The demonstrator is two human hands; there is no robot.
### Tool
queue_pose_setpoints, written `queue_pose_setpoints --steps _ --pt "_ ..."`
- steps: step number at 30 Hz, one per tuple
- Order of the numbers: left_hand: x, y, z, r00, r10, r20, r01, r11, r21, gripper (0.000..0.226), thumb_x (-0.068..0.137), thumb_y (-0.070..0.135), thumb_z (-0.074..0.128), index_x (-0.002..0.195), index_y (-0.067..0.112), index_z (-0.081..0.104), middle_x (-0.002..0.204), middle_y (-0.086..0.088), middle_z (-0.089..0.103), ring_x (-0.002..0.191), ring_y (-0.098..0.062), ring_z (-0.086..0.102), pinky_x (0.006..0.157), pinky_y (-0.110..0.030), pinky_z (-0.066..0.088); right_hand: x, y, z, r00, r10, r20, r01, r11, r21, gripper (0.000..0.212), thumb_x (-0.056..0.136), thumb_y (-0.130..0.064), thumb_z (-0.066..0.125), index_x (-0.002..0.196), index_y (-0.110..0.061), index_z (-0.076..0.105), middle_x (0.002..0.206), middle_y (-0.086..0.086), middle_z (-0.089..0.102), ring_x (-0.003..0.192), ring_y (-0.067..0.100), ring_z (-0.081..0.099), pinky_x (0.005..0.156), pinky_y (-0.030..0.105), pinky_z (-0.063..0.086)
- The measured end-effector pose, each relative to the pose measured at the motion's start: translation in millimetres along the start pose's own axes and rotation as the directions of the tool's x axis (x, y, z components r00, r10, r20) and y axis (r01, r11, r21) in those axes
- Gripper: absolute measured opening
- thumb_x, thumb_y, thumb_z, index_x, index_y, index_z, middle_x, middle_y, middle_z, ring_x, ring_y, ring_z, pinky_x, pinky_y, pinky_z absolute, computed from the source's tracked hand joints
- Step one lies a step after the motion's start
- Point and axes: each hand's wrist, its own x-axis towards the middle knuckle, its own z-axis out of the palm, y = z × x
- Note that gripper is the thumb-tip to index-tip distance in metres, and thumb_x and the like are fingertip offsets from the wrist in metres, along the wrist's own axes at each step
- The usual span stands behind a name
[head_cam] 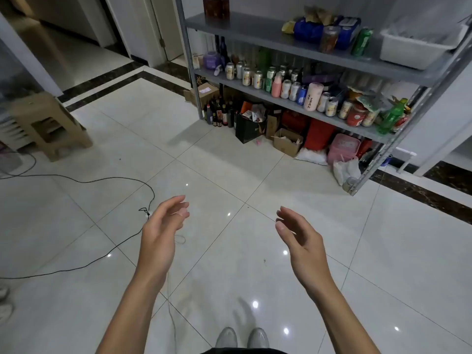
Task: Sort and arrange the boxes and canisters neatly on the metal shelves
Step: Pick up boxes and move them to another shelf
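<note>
Left hand (163, 231): empty, fingers loosely spread and slightly bent, palm turned inward. Right hand (302, 241): likewise empty, fingers relaxed, palm facing the left one. Both are held out in the air over the tiled floor (229, 162), apart from each other, touching nothing. Grey shoes (242, 337) at 6 o'clock, below the hands.

Black cable (102, 180) loops across the floor at 9 o'clock of the left hand. Beige stool (48, 123) stands farther out at 10 o'clock.

Metal shelves (242, 28) stand at 1 o'clock, well apart from both hands.
- Upper tier in view: dark box (215, 6) at its 9 o'clock end, then blue packs (309, 29), clear jar (329, 39), green can (361, 42), and white tub (419, 49) at the 3 o'clock end.
- Tier below: row of cans (246, 74) upright near the front edge, pink canister (313, 97) upright among them, green bottle (390, 117) near the 3 o'clock post.
- Under that tier, on the floor: dark bottles (219, 112), black bag (246, 129), open cardboard box (287, 143), red boxes (319, 134), pink basket (343, 148).
- Closed carton (204, 92) sits by the 9 o'clock post.

Labels are too small to read.
</note>
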Motion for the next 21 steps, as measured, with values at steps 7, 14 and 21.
queue_pose_setpoints --steps 7,14,21 --pt "8 -4 13 0.998 0.003 -0.062 -0.003 1.000 0.012 0.029 0.082 0.033 0.058 0.110 0.032 0.067 0.110 0.003 0.070 0.109 -0.019 0.064 0.096 -0.039 0.049 28 3 -9 0.999 0.014 0.042 -0.016 0.999 0.032 0.031 0.094 -0.026 0.064 0.125 -0.030 0.062 0.119 -0.019 0.067 0.110 -0.007 0.060 0.090 0.017 0.044" --pt "34 -20 16 0.988 -0.064 -0.141 0.064 0.998 -0.002 0.029 0.082 0.032 0.059 0.109 0.031 0.067 0.112 0.001 0.070 0.111 -0.021 0.063 0.099 -0.045 0.048 86 2 -5 0.997 0.038 0.073 -0.041 0.999 0.034 0.030 0.095 -0.024 0.063 0.125 -0.031 0.061 0.119 -0.017 0.067 0.111 -0.004 0.060 0.091 0.018 0.044" --pt "154 -32 53 0.990 -0.099 -0.098 0.095 0.995 -0.042 0.026 0.082 0.030 0.058 0.106 0.032 0.067 0.109 0.001 0.070 0.111 -0.022 0.063 0.095 -0.039 0.049 190 0 16 0.998 0.039 0.045 -0.038 0.999 -0.014 0.032 0.095 -0.023 0.063 0.127 -0.026 0.061 0.121 -0.015 0.066 0.111 -0.006 0.060 0.087 0.015 0.044"
